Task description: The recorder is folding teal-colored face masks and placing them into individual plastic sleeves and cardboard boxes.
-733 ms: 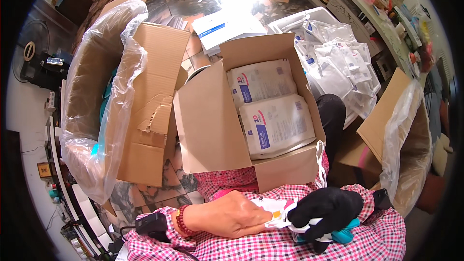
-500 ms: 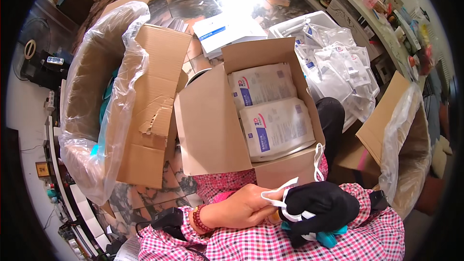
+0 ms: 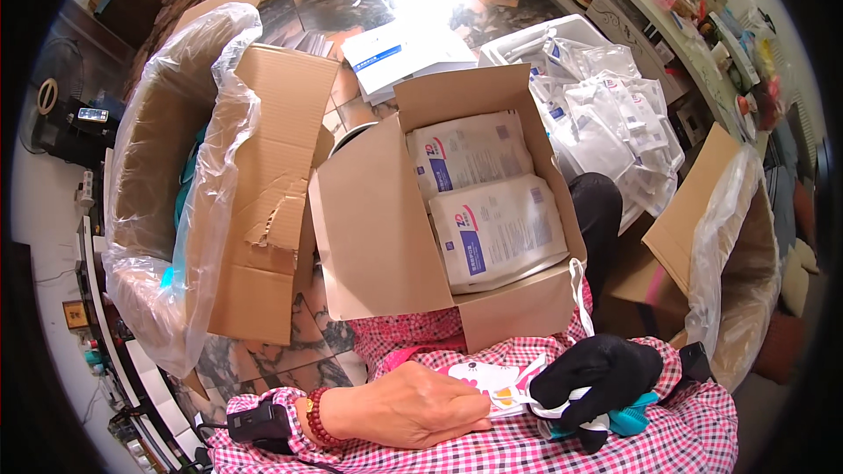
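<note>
My left hand (image 3: 417, 404), with a beaded bracelet at its wrist, is closed, knuckles up, in front of my checked clothing. From its fingertips a thin white strap (image 3: 518, 405) runs toward the right hand. My right hand (image 3: 606, 377) is covered in black fabric that looks like a glove, and its fingers are bent inward. A teal strapped piece (image 3: 634, 417) sticks out below it, with white bits beside it. A white loop (image 3: 578, 290) stands up above that hand. The shape of the held piece is mostly hidden.
An opened carton (image 3: 364, 228) holding white printed packs (image 3: 499, 233) stands before me. Left is a plastic-lined box (image 3: 263, 202) with teal items inside. A white bin (image 3: 514, 53) of sealed pouches (image 3: 615, 123) lies behind right. Another lined box (image 3: 694, 211) stands right, a white flat box (image 3: 395, 61) behind.
My left hand has moved left and slightly down, away from my right hand, and turned knuckles up. The white strap lies lower, and a cartoon print on my clothing is uncovered. The view has shifted slightly.
</note>
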The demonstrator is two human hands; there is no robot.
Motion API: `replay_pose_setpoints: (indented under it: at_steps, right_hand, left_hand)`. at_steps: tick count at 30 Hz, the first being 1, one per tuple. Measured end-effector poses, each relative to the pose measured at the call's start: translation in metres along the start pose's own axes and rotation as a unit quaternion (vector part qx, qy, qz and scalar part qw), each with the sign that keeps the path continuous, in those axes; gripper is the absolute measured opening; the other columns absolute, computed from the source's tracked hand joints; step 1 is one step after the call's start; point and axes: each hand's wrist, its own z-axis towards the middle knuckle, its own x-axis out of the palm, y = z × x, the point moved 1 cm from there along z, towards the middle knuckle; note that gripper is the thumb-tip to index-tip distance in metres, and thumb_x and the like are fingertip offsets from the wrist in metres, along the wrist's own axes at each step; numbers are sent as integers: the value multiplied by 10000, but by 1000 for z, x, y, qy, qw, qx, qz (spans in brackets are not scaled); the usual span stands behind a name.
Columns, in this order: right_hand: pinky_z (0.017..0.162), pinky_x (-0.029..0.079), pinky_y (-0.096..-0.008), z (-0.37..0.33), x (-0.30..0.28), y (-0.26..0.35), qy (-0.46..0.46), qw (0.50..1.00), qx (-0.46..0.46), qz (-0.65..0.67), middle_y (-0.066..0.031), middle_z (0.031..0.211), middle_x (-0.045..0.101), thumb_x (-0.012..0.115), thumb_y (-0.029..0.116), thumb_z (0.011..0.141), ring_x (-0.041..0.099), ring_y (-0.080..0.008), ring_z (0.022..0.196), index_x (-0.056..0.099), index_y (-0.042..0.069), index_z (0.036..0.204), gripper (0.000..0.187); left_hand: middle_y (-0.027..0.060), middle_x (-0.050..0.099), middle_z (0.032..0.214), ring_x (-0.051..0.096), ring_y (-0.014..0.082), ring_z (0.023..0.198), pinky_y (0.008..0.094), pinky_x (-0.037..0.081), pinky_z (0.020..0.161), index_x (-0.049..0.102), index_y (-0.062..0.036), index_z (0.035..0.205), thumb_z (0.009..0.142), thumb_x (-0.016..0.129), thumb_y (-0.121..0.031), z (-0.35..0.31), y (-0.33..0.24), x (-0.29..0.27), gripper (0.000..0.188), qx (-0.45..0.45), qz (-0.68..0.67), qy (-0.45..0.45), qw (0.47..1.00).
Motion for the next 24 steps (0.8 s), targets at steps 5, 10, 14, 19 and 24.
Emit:
replay_pose_setpoints:
  at_steps: [5, 10, 14, 19, 24]
  right_hand:
    - [779, 577, -345, 14, -4, -1, -50, 931, -277, -232, -106, 982, 712, 783, 193, 840, 705, -267, 887, 722, 60, 1078, 280]
    - [708, 581, -326, 33, -3, 21, -234, 968, -83, -47, -91, 1010, 707, 784, 134, 784, 710, -240, 831, 740, 105, 1053, 274]
    - [681, 593, -322, 39, -9, 23, -243, 944, -174, -141, -115, 937, 721, 731, 87, 847, 717, -242, 767, 710, 4, 1051, 222]
    - [601, 583, -378, 26, -11, 16, -222, 961, -81, 142, -174, 851, 700, 694, 99, 902, 704, -326, 713, 692, -50, 993, 176]
    - [685, 574, -343, 5, -15, -5, 38, 921, -223, -318, -101, 960, 709, 706, 201, 904, 699, -262, 813, 718, 105, 1124, 240]
  left_hand:
    - [97, 542, 683, 559, 280, 575, 386, 451, 526, 643, -28, 949, 962, 656, -194, 4, 19, 12, 167, 7, -90, -72, 993]
    - [171, 584, 748, 625, 373, 688, 424, 497, 626, 527, -12, 1011, 941, 540, -49, 35, 32, 7, 80, -118, -185, -148, 964]
    - [174, 600, 794, 629, 376, 688, 426, 495, 623, 505, -3, 1115, 909, 540, -20, 45, 41, 4, 210, -130, -120, -173, 969]
    - [137, 598, 797, 627, 361, 705, 417, 505, 607, 534, -13, 1102, 878, 619, -51, 48, 31, 2, 243, -14, 23, -173, 985]
    - [63, 577, 758, 602, 261, 644, 371, 488, 556, 598, -45, 950, 979, 620, -203, 24, 15, 17, 162, 36, -17, -16, 999]
